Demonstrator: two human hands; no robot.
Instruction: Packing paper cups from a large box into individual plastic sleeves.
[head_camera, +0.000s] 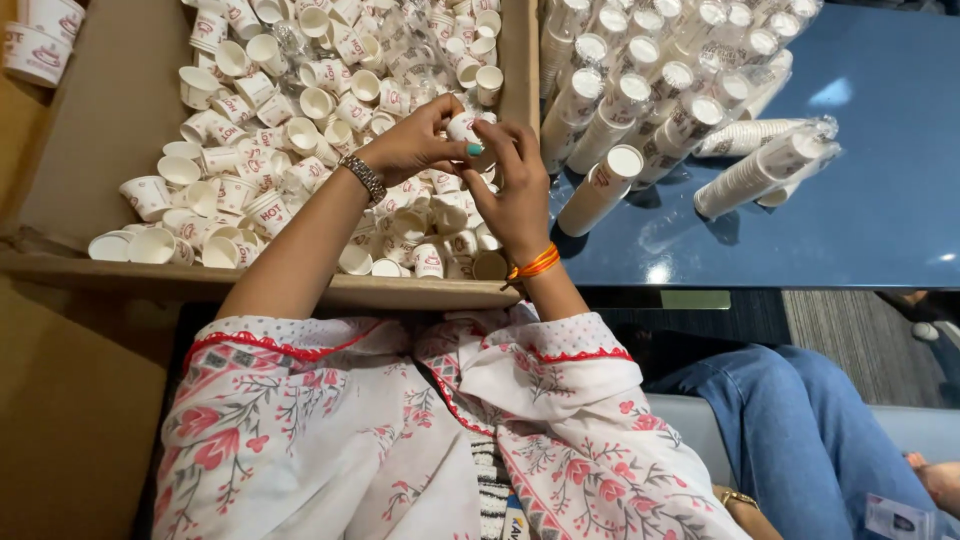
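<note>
Head view: nearest us, floral sleeves lead to our left hand (405, 150) and right hand (520, 195), both pinching one small paper cup (463, 127) above the cardboard box (100, 130). Loose cups (250, 160) heaped in the box remain unsorted, we judge. Farther right, wrapped cup stacks (640, 100) already lie on the blue worktop (880, 200).

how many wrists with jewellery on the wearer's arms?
2: a silver metal bracelet on the left wrist, orange thread bangles on the right. Both hands meet on a small white paper cup.
</note>
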